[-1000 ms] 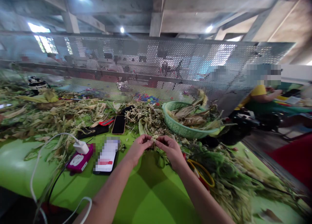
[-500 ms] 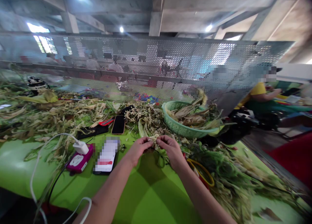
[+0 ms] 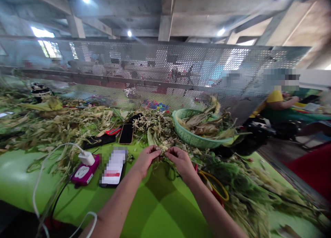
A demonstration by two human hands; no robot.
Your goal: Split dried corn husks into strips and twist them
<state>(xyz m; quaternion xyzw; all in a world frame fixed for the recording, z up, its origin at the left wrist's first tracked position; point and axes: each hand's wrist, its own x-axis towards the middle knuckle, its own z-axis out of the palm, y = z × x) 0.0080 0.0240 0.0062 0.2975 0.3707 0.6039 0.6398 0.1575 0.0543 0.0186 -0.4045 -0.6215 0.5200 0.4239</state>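
Observation:
Over the near edge of a heap of dried corn husk pieces [image 3: 155,126], my left hand [image 3: 147,158] and my right hand [image 3: 181,160] come close together. Thumb and fingertips of each pinch a small pale bunch of corn husk [image 3: 163,148] from its two sides. The fingers hide part of the bunch, so its exact shape cannot be made out. Thin green strands [image 3: 169,172] lie or hang just below the fingers. Right of my right wrist is a yellow looped handle [image 3: 224,193] with red parts, partly covered by my forearm.
A green perforated basket [image 3: 188,137] with husks stands behind my right hand. Left are a lit phone [image 3: 113,169], a dark phone [image 3: 126,134], a red cutter [image 3: 113,131] and a magenta power box [image 3: 84,174] with white charger and cable. Green fibres [image 3: 238,177] lie right; a person in yellow sits beyond.
Both hands remain at the same spot, pinching the husk bunch. The right fingers have shifted slightly on it, and more of its pale top shows. The view has tipped very slightly.

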